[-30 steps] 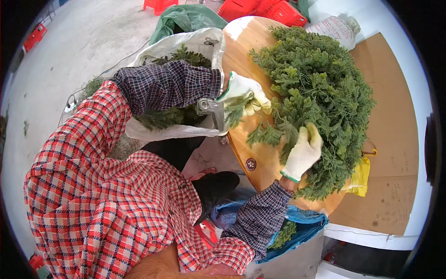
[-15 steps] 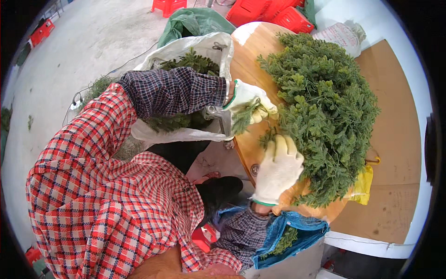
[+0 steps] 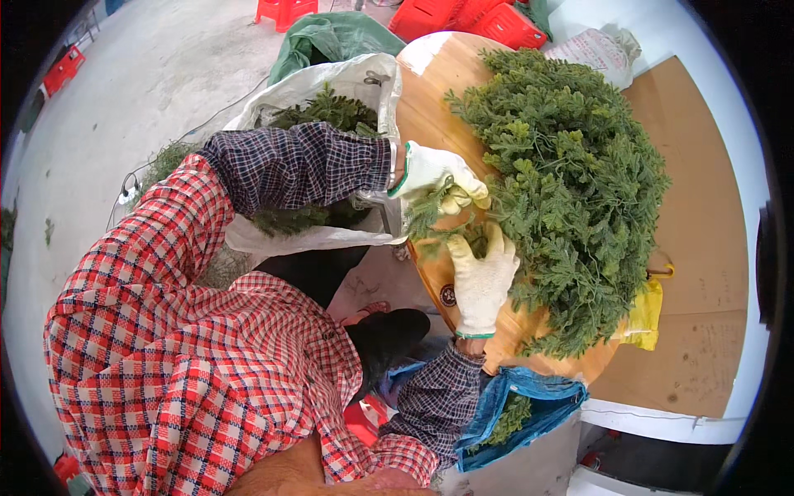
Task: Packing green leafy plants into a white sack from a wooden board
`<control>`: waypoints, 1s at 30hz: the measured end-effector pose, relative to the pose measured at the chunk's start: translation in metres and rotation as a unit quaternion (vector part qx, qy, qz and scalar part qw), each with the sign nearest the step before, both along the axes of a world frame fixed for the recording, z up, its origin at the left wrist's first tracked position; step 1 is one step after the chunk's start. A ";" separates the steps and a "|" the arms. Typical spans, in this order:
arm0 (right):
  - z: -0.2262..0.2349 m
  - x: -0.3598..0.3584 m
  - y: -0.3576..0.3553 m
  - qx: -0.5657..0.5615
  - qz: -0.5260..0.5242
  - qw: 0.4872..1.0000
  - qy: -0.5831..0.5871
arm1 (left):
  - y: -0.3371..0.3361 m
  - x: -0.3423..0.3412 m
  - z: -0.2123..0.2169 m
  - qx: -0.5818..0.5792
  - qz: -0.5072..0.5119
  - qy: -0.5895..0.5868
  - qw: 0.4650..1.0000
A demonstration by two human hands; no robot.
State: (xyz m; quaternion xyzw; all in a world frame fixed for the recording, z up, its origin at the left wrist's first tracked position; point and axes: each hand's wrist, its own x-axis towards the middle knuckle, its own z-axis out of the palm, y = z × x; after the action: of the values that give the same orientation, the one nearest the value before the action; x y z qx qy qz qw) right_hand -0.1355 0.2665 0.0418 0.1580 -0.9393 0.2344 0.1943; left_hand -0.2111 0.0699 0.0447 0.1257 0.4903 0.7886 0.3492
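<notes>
Between our two white-gloved hands, at the near edge of the round wooden tabletop [image 3: 430,78], lies a small bunch of feathery green sprigs [image 3: 430,217]. Its long axis runs left to right, tips toward the big heap of green foliage [image 3: 571,190]. Our left hand [image 3: 434,174] is curled shut on the bunch; our right hand [image 3: 481,277] rests fingers together against the stems. Left stands a white woven sack [image 3: 331,83] of greens.

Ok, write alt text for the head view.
Two white-gloved hands, left hand and right hand, hold green sprigs at the edge of a leafy pile on a round wooden table; an open white sack lies alongside.
</notes>
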 end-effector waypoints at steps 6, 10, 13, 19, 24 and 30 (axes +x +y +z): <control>-0.011 -0.004 -0.004 -0.091 0.081 0.992 -0.012 | 0.003 -0.003 -0.013 -0.078 0.094 0.195 0.973; -0.068 -0.024 0.035 -0.125 0.050 0.991 -0.005 | -0.001 0.008 0.004 -0.103 0.047 0.171 0.979; -0.057 -0.049 0.056 -0.569 0.069 0.746 -0.340 | 0.003 0.009 0.003 -0.068 0.036 0.151 0.985; 0.001 -0.020 0.014 -0.204 0.089 0.946 -0.237 | 0.002 0.011 0.001 -0.081 0.057 0.148 0.984; -0.006 -0.008 0.003 -0.159 0.054 0.966 -0.198 | 0.002 0.004 -0.005 -0.099 0.035 0.170 0.980; 0.029 -0.001 -0.001 -0.293 0.079 0.894 -0.328 | 0.007 0.021 0.021 -0.205 0.067 0.168 0.962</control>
State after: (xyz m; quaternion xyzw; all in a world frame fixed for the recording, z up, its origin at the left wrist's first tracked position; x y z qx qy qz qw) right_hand -0.1364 0.2657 0.0706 0.0815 -0.8228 0.5523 -0.1066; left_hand -0.1904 0.0764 0.0662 0.1488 0.7005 0.6602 0.2262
